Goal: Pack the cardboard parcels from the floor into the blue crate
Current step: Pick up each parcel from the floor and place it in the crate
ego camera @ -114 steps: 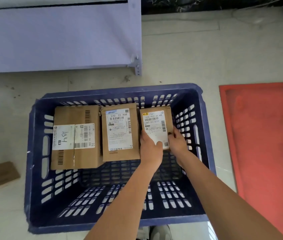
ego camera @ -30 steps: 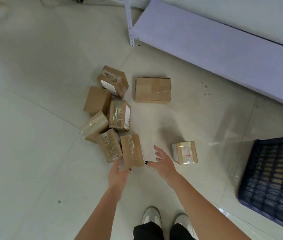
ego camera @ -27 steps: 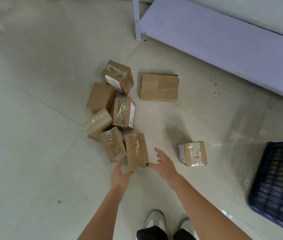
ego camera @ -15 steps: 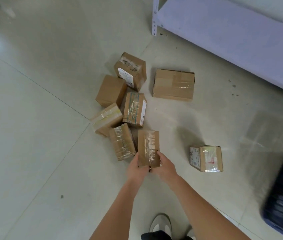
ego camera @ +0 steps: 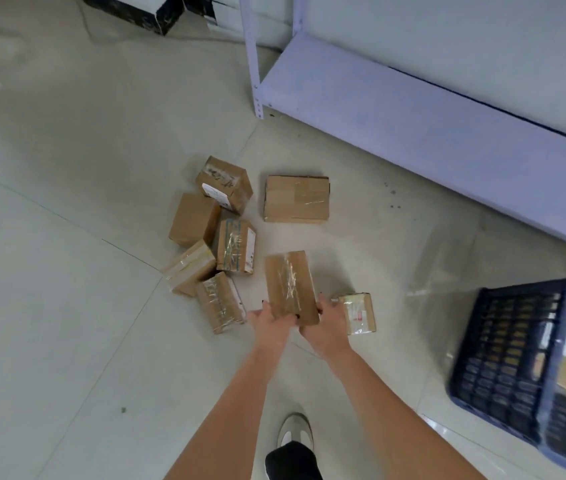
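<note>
Hands: left hand (ego camera: 269, 322) and right hand (ego camera: 326, 323) grip the taped parcel (ego camera: 290, 285) at its near end.
Floor parcels (ego camera: 212, 237): clustered left.
Blue crate (ego camera: 531, 368): right, holding parcels.

The pale tiled floor (ego camera: 67, 306) carries a group of five taped cardboard parcels (ego camera: 210, 237). A flat parcel (ego camera: 296, 199) lies just beside them, a small parcel (ego camera: 359, 313) lies apart, and the blue crate (ego camera: 517, 358) and a lilac shelf rack (ego camera: 413, 126) stand on it.
</note>
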A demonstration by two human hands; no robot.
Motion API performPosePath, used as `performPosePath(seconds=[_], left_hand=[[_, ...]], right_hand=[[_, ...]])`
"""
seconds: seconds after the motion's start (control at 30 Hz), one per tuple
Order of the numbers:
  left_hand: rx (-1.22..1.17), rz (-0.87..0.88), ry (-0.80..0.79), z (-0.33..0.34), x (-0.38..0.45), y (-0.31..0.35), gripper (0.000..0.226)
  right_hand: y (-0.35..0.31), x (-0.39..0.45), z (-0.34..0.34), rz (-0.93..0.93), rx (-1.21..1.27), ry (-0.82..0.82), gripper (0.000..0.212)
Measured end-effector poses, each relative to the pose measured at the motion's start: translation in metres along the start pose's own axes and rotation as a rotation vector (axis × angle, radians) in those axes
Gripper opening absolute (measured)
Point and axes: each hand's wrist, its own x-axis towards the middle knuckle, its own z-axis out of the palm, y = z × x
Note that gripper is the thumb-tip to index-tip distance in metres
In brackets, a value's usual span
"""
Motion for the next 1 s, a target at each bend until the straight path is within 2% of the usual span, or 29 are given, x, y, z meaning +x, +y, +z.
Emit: performPosePath(seconds=[0.07, 0.13, 0.27, 0.4, 0.53, 0.63, 0.8, 0.93, 1.0], left_hand=[[0.053, 0.054, 0.007, 0.018, -0.001, 0.015, 0.030], [0.115, 0.105, 0.016, 0.039, -0.001, 0.024, 0.029], [0.175, 0.172, 0.006, 0.098, -0.021, 0.035, 0.057], [0.217, 0.223, -0.026, 0.171, -0.059, 0.028, 0.069], [0.163, 0.253, -0.062, 0.236, -0.091, 0.025, 0.085], [0.241, 0.269, -0.041, 0.289, -0.114, 0.020, 0.092], [0.248, 0.257, -0.119, 0.363, -0.145, 0.004, 0.076], [0.229, 0.147, -0.347, 0.413, -0.175, -0.013, 0.065], [0.220, 0.091, -0.442, 0.437, -0.191, -0.022, 0.068]], right_hand=[[0.001, -0.004, -0.017, -0.037, -0.018, 0.041, 0.044], [0.008, -0.008, -0.039, -0.061, 0.014, 0.088, 0.050], [0.036, -0.022, -0.096, -0.061, 0.194, 0.171, 0.071], [0.069, -0.041, -0.157, -0.132, 0.354, 0.207, 0.077], [0.099, -0.052, -0.210, -0.128, 0.361, 0.248, 0.080], [0.133, -0.062, -0.256, -0.155, 0.334, 0.297, 0.079], [0.193, -0.078, -0.327, -0.201, 0.374, 0.383, 0.065], [0.248, -0.089, -0.396, -0.055, 0.624, 0.420, 0.056], [0.276, -0.092, -0.428, -0.012, 0.802, 0.428, 0.050]])
